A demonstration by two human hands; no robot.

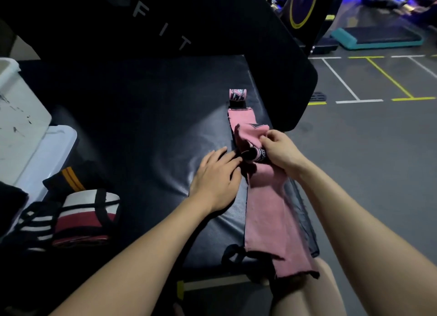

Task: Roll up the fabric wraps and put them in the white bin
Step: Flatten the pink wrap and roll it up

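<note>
A long pink fabric wrap (267, 211) lies along the right side of a black padded bench (142, 126), its near end hanging over the front edge. A second pink strip (241, 117) with a printed tab runs away from me. My right hand (279, 152) grips a small rolled part of the pink wrap, fingers curled round it. My left hand (217, 173) rests flat beside the roll, fingertips touching its end. The white bin (21, 131) stands at the far left, partly cut off.
A rolled red, white and black wrap (87, 218) and a black wrap with orange stripes (68, 178) lie at the bench's left front. A tall black upright pad (189, 20) stands behind. Grey gym floor (366, 150) with painted lines lies to the right.
</note>
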